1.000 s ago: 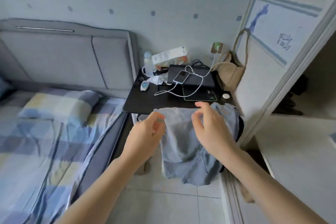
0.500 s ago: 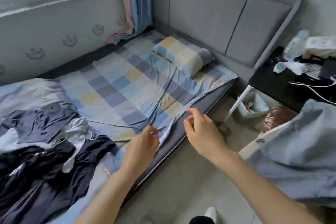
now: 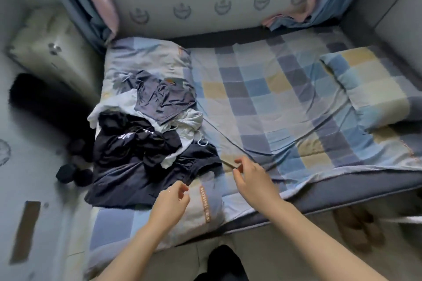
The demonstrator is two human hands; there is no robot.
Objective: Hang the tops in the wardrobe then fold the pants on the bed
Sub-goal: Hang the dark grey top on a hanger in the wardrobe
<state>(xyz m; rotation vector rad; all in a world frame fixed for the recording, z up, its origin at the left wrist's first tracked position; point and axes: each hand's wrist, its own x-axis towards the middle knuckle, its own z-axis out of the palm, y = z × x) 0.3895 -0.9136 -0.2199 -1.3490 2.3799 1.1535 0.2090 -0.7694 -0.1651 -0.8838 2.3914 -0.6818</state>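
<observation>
**Both hands empty over the bed edge, clothes heap to the left**

From the far left I see a pale cushioned box (image 3: pixel 49 52) against the wall, with dark round objects (image 3: pixel 73 172) on the floor below it; I count about three, though blur makes that unsure. One curtain (image 3: pixel 96 0) hangs at the left end of the bed and a second curtain (image 3: pixel 306 4) trails onto the mattress further right.

The clothes heap (image 3: pixel 146 134) lies on the left part of the bed (image 3: pixel 356 186). I can separate roughly four garments: a grey-blue piece (image 3: pixel 159 100) on top, a white one (image 3: pixel 189 123) with a drawstring beneath it, a black one with white lettering (image 3: pixel 134 141), and a dark navy piece (image 3: pixel 127 180) nearest me. Which are tops and which pants I cannot tell.

My left hand (image 3: pixel 171 203) hovers just beside the navy piece's near corner, fingers loosely curled, gripping nothing. My right hand (image 3: pixel 251 178) is over the checked sheet (image 3: pixel 274 98), thumb and fingers slightly apart, also empty. Nothing lies between the hands and the heap.

One checked pillow (image 3: pixel 374 89) sits at the right.
</observation>
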